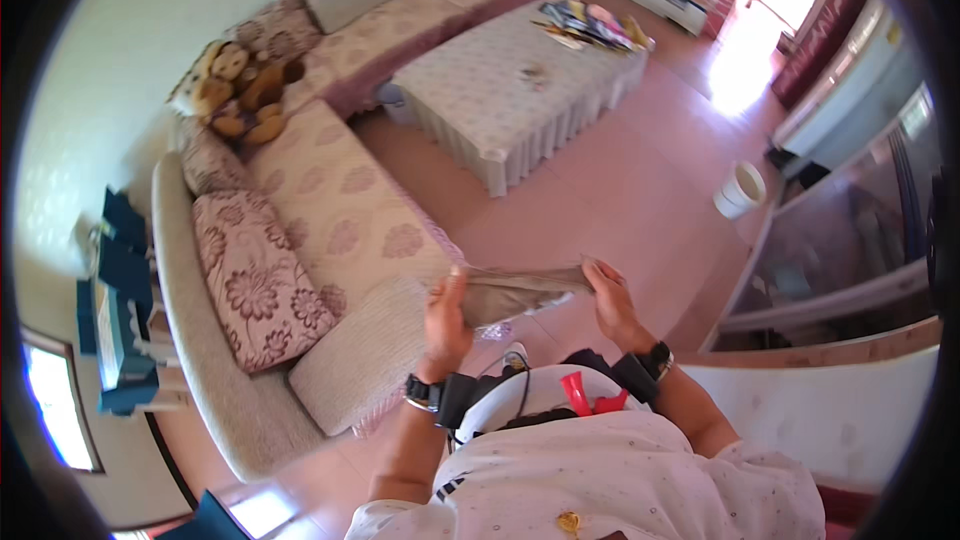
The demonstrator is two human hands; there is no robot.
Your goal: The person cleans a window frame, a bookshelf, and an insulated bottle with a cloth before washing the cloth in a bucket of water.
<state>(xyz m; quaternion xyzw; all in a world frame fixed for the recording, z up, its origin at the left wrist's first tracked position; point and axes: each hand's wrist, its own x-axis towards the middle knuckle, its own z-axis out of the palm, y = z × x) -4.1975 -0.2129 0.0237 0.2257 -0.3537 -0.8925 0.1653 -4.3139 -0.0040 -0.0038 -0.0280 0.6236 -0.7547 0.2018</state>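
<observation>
A piece of brown-olive cloth (515,292) is stretched between my two hands, in front of my body and beside the sofa's near arm. My left hand (447,320) grips its left end with the thumb up. At the other end, my right hand (612,302) pinches the cloth's upper corner. The top edge runs nearly straight between them, while the lower part hangs in loose folds with a pale patch near the right. Whether it is a garment or a plain cloth I cannot tell. Dark bands and a watch sit on my wrists.
On the left stands an L-shaped sofa (370,180) with a flowered cushion (255,285) and plush toys (240,90). A cloth-covered table (470,80) carries a colourful pile (590,25). A white bucket (740,190) stands on the floor near a glass-fronted cabinet (850,230) at right.
</observation>
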